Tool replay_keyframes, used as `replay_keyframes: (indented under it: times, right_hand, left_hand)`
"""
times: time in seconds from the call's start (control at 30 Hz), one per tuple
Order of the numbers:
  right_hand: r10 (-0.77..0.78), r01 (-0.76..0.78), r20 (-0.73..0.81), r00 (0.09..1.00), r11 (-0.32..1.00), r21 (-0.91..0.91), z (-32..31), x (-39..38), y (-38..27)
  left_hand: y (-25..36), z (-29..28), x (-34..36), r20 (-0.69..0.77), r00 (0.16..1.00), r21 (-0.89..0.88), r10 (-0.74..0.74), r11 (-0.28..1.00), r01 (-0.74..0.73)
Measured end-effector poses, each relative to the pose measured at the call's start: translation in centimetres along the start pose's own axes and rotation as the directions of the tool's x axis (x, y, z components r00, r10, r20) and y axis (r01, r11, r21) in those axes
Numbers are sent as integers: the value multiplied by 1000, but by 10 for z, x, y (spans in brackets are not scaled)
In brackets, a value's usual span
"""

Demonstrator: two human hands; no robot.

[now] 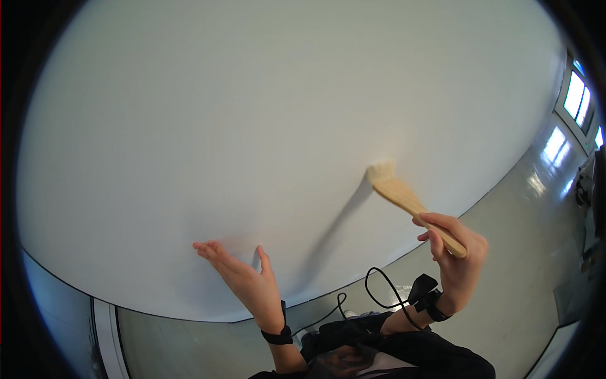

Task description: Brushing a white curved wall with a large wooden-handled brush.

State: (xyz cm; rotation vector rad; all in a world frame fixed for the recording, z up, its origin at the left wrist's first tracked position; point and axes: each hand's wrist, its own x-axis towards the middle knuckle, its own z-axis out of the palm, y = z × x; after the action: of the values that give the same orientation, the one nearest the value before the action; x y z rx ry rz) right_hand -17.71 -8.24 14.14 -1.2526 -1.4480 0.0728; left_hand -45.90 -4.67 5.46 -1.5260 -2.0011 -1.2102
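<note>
My right hand (456, 256) grips the wooden handle of a wide paintbrush (404, 197). The brush's pale bristles (381, 170) press against the white wall (252, 126), and the brush throws a long shadow down and to the left. Flat and open, my left hand (243, 278) rests its fingertips against the same wall, lower and to the left of the brush. Both wrists wear black bands, and a black cable (385, 294) loops from the right one.
The wall fills most of the view. A shiny grey-green floor (524, 215) runs along its base on the right. Windows (577, 95) sit at the far right edge, with dark objects below them. My dark clothing shows at the bottom.
</note>
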Motion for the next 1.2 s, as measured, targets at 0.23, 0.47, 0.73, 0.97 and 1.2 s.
replay_keyframes:
  times: [0.23,0.47,0.73,0.97,1.2]
  right_hand:
    - [267,-203,306,914,953,-224,20,16,39]
    - [23,-20,-20,1000,991,135,-7,2,14]
    - [-246,400,-399,883,839,368,14,14,31]
    - [-144,164,-93,985,948,273,-1,9,19]
    - [141,-177,217,966,972,157,7,10,-1]
  left_hand:
    - [5,-3,-3,-2,1000,-11,1,1000,-1]
    - [-4,-4,0,12,1000,-26,-1,1000,2]
    - [6,4,-3,-1,1000,-25,20,999,-20]
    - [4,-2,-4,-13,999,-35,41,999,-41]
    - [-8,-3,2,-6,999,-46,32,998,-33]
